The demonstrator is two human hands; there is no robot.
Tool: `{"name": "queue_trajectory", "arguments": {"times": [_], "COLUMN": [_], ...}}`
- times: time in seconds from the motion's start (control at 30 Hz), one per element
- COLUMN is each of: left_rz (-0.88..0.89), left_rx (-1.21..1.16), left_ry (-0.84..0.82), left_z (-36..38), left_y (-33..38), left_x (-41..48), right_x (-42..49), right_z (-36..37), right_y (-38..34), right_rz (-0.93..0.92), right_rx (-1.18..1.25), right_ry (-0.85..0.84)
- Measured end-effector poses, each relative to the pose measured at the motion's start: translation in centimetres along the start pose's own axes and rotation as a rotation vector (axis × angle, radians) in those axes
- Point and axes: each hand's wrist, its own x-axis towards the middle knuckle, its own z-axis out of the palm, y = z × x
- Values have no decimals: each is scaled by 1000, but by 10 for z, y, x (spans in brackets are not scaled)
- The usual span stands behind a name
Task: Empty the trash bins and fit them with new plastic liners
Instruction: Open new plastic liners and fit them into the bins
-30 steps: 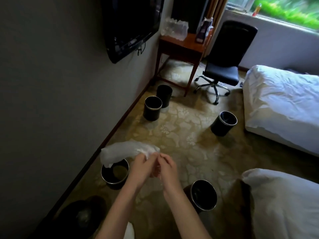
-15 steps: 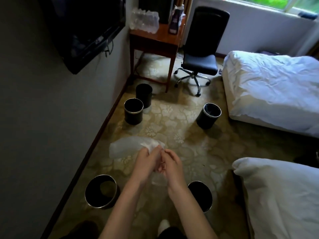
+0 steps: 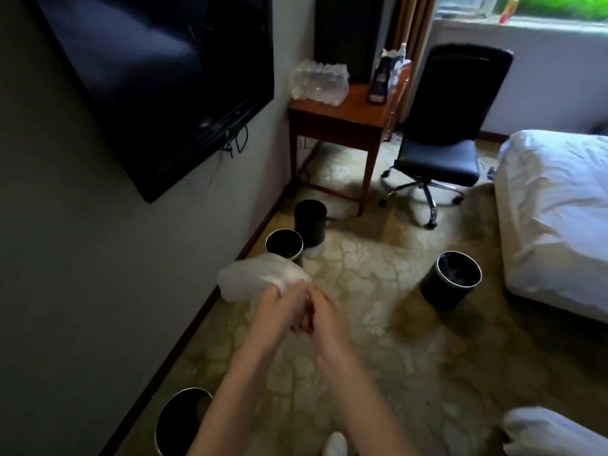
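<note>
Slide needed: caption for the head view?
Person's left hand and right hand pinch a translucent white plastic liner amid black cylindrical bins.

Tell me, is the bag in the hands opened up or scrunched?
Scrunched. The bag is a crumpled white wad, with the left hand and right hand pinching one end; no open mouth shows.

Olive-beige carpet (image 3: 378, 324), pale cream floral pattern. Translucent white plastic liner (image 3: 260, 278), unpatterned; bearings taken from it. Black cylindrical bin with silver rim (image 3: 441, 291) at three o'clock. Matching silver-rimmed black bin (image 3: 284, 244) at one o'clock, with plain all-black bin (image 3: 310, 222) just beyond. Fourth black bin (image 3: 177, 419), silver rim, at seven. Plain white bedding (image 3: 552, 218), two to three o'clock. Reddish-brown wooden desk (image 3: 342, 116), one o'clock. Black swivel chair (image 3: 441, 159), chrome base, two o'clock.
</note>
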Motion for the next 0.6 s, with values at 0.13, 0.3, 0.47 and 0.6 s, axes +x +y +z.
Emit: {"name": "queue_trajectory", "arguments": {"times": [0.13, 0.3, 0.47, 0.6], "left_rz": [-20, -4, 4, 6], "left_rx": [-16, 49, 65, 94], "left_ry": [49, -41, -77, -141], "left_z": [41, 102, 144, 171], "left_y": [10, 24, 41, 59], "left_x": [30, 58, 74, 90], "right_x": [28, 67, 90, 106], "right_z": [-24, -72, -104, -124], "right_y": [-32, -69, -95, -114], "right_rz": [31, 32, 10, -24], "right_rx": [23, 77, 120, 168], "right_ry": [-26, 54, 109, 123]}}
